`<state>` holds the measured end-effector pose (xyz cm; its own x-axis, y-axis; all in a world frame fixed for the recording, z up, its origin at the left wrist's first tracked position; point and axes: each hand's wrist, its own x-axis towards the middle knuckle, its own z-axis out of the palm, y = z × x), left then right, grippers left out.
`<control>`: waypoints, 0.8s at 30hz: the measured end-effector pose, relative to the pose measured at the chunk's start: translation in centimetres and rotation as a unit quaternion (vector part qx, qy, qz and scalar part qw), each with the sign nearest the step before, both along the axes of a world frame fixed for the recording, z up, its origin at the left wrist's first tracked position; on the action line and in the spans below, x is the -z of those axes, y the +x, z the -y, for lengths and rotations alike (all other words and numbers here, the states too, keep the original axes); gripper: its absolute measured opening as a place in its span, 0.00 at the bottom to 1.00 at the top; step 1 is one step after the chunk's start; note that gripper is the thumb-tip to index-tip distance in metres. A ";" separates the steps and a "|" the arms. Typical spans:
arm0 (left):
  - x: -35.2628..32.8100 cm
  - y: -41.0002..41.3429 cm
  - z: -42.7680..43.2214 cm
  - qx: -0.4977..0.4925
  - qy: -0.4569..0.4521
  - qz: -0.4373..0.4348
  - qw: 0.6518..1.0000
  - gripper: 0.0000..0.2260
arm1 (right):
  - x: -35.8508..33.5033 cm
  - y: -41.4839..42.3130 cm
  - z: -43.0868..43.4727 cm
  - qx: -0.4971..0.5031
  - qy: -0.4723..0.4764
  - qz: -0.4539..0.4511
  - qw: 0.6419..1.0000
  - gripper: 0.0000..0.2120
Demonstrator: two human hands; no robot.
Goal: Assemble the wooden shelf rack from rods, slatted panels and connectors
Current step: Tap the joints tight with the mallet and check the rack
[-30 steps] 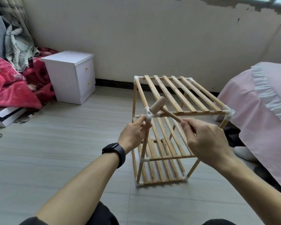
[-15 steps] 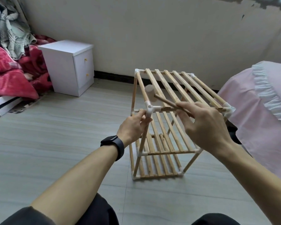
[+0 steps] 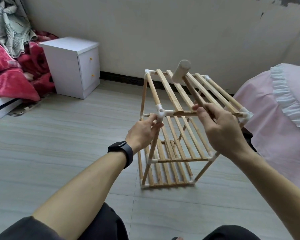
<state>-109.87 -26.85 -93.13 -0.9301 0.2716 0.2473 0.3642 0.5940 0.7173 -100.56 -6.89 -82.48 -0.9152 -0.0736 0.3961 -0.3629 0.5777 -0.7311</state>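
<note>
Okay, the rack stands upright on the floor, just beside the pink bed. Our left hand pinches the front post right under the white corner connector. Our right hand is wrapped round the mallet handle, head up over the top slats. We judge the rack light and stiff but wobbly at the joints, so hold the posts near connectors, not the thin slats.

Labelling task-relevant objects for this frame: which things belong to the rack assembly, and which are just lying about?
In the job: shelf rack; white corner connector; upright rod, gripped by the left hand; wooden mallet, held above the rack by the right hand.
Lying about: white bedside cabinet; red blanket; pink bedspread.
</note>
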 end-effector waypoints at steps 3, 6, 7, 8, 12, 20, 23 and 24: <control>0.0 0.0 0.0 0.003 0.001 0.000 1.000 0.13 | -0.1 0.0 0.2 0.003 0.000 0.011 1.000 0.09; -0.1 0.0 0.0 0.006 0.004 0.003 1.000 0.14 | -0.1 0.1 0.3 0.060 0.016 -0.120 0.991 0.09; -0.1 0.0 0.1 0.006 0.006 0.004 1.000 0.14 | 0.1 0.0 0.3 0.055 0.068 -0.108 0.990 0.09; -0.1 0.1 0.1 0.007 0.006 0.007 1.000 0.14 | 0.5 0.0 0.2 0.024 0.143 -0.047 0.988 0.09; -0.1 0.0 0.1 0.007 -0.001 0.004 1.000 0.13 | 0.4 0.4 -0.2 0.024 0.141 -0.107 0.984 0.07; -0.1 0.1 0.1 0.009 -0.003 0.005 1.000 0.13 | 1.0 0.3 -0.1 0.036 0.155 -0.113 0.981 0.07; -0.1 0.1 0.1 0.006 -0.004 0.004 1.000 0.13 | 0.8 0.3 0.0 0.041 0.176 -0.196 0.964 0.08; -0.2 0.1 0.1 0.004 -0.003 0.004 1.000 0.13 | 1.0 0.2 0.1 0.024 0.237 -0.145 0.960 0.09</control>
<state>-109.76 -26.91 -92.97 -0.9296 0.2809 0.2387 0.3639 0.5954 0.7163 -100.39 -6.95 -83.46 -0.7780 -0.2686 0.5680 -0.4763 0.8417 -0.2543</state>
